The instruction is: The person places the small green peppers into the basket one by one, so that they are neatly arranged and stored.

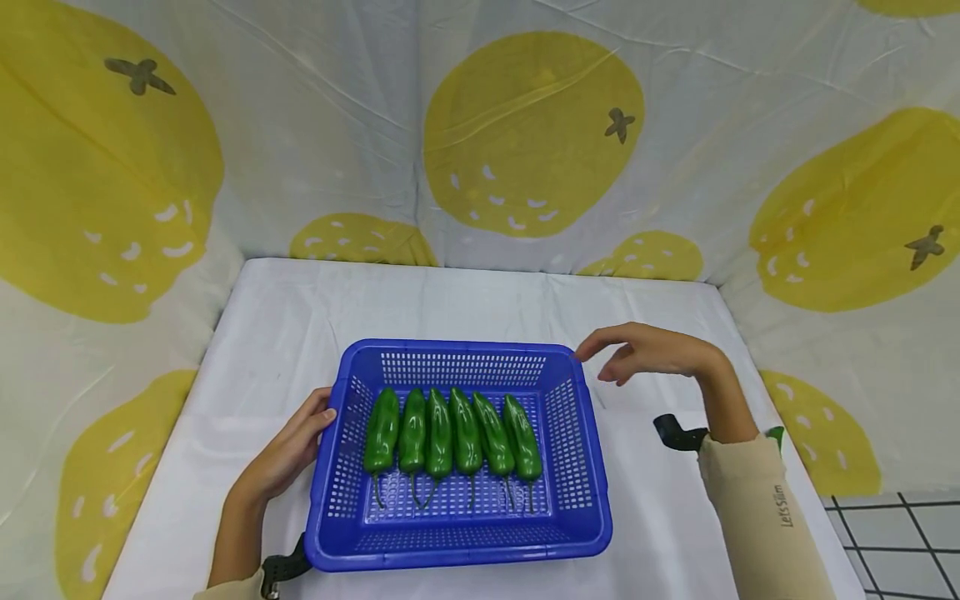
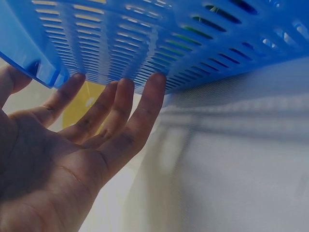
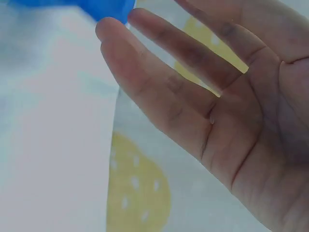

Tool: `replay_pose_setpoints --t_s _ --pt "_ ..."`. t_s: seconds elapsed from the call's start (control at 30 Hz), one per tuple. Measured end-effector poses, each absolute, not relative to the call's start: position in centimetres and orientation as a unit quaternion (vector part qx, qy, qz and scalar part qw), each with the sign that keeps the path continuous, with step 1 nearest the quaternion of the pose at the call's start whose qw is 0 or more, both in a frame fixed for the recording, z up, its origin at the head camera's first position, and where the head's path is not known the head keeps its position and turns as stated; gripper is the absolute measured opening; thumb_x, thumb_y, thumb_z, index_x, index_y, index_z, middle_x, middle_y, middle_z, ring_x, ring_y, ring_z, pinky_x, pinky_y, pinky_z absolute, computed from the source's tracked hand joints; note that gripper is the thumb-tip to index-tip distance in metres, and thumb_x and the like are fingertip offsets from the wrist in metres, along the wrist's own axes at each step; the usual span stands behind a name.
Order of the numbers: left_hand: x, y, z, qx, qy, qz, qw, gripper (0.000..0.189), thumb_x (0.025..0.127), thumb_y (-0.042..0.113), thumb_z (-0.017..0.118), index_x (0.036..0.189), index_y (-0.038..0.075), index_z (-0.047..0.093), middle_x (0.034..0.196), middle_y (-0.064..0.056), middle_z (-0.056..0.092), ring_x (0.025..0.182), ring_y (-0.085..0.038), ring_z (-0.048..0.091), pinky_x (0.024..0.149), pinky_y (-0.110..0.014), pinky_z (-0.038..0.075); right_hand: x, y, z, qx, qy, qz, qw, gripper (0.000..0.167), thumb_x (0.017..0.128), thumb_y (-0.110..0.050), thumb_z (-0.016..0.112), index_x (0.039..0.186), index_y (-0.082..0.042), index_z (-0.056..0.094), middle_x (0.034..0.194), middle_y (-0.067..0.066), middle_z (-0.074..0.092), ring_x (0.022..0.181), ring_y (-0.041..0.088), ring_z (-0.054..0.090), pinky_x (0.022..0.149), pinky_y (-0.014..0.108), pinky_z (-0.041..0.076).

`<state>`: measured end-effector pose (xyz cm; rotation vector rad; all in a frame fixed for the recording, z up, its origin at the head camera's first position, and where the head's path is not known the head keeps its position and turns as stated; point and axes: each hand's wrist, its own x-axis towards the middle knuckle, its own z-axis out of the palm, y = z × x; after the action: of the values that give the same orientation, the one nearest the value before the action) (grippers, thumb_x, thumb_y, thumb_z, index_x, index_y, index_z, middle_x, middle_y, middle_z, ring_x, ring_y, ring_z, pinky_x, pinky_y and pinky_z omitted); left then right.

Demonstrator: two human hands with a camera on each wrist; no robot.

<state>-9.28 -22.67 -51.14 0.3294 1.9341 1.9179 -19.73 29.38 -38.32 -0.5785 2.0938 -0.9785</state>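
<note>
A blue plastic basket [image 1: 457, 560] with slotted walls is in the middle of the head view. Several glossy green peppers [image 1: 438, 435] lie side by side in it, stems toward the near side. My left hand [image 1: 288, 454] holds the basket's left rim, thumb over the edge. In the left wrist view the fingers [image 2: 137, 116] of that hand press the slotted outer wall from below. At the far right corner of the basket hovers my right hand [image 1: 648, 350], fingers loosely bent and holding nothing. Whether its fingertips touch the rim I cannot tell.
A white cloth covers the table [image 1: 285, 333] under the basket. Behind and at both sides hangs a pale curtain [image 1: 360, 125] printed with yellow fruit. A dark metal grid [image 1: 900, 542] shows at the lower right. Black straps sit at both wrists.
</note>
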Motion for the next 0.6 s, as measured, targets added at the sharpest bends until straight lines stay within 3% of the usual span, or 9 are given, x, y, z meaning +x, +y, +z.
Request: replay_pose_setpoints --t_s 0.23,0.43,0.6 --pt "-9.6 -22.6 -51.4 0.124 0.692 0.683 0.199 0.041 0.111 0.024 0.030 0.143 -0.001 0.025 0.135 -0.029 0.037 0.110 -0.021 0.058 0.086 -0.033 0.053 -17.0 38.4 -38.1 -0.152 0.845 -0.377 0.347 0.032 0.098 -0.012 0.060 0.130 -0.014 0.061 0.135 0.013 0.056 0.115 0.041 0.055 0.090 0.039 0.052" --pt "-9.9 -22.9 -51.9 0.120 0.698 0.676 0.203 0.040 0.111 0.026 0.029 0.143 0.002 0.025 0.134 -0.024 0.036 0.109 -0.020 0.059 0.086 -0.033 0.054 -14.8 46.2 -39.2 -0.067 0.842 -0.379 0.377 0.037 0.098 -0.013 0.061 0.135 -0.007 0.056 0.140 0.021 0.048 0.115 0.029 0.057 0.090 0.040 0.053" --pt "-9.9 -23.1 -52.2 0.128 0.699 0.674 0.201 0.040 0.111 0.025 0.027 0.143 0.002 0.024 0.134 -0.024 0.036 0.111 -0.016 0.060 0.086 -0.031 0.053 -12.9 51.2 -40.7 0.039 0.833 -0.381 0.400 0.050 0.093 -0.017 0.067 0.138 -0.001 0.050 0.142 0.026 0.043 0.115 0.034 0.055 0.092 0.048 0.051"
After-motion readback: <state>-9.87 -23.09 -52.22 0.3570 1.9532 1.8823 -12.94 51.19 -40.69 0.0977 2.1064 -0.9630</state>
